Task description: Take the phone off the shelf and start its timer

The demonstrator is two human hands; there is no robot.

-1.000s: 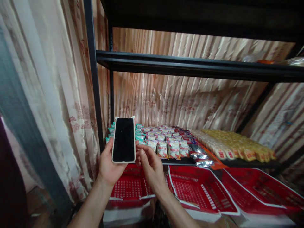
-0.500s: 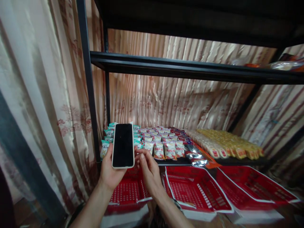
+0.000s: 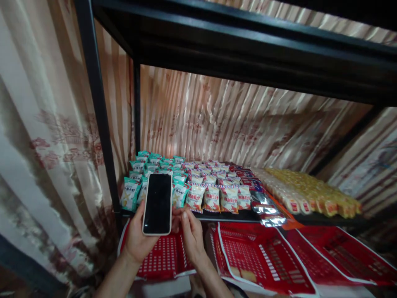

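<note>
My left hand (image 3: 136,240) grips a phone (image 3: 157,203) with a dark screen and a pale case, held upright in front of the shelf. My right hand (image 3: 190,236) is beside the phone's right edge, its fingers curled and touching the phone's lower right side. Behind the phone a black shelf (image 3: 223,216) carries rows of small snack packets: teal ones (image 3: 149,165) at the left, red and white ones (image 3: 214,194) in the middle, yellow ones (image 3: 313,190) at the right.
Three red plastic baskets (image 3: 260,256) stand below the shelf. A black upright post (image 3: 96,107) rises at the left and a black upper shelf (image 3: 248,45) runs overhead. Striped satin curtains (image 3: 232,124) hang behind and to the left.
The view has tilted down and moved closer to the shelf. Both hands and the phone sit lower in view; the grip on the phone is unchanged.
</note>
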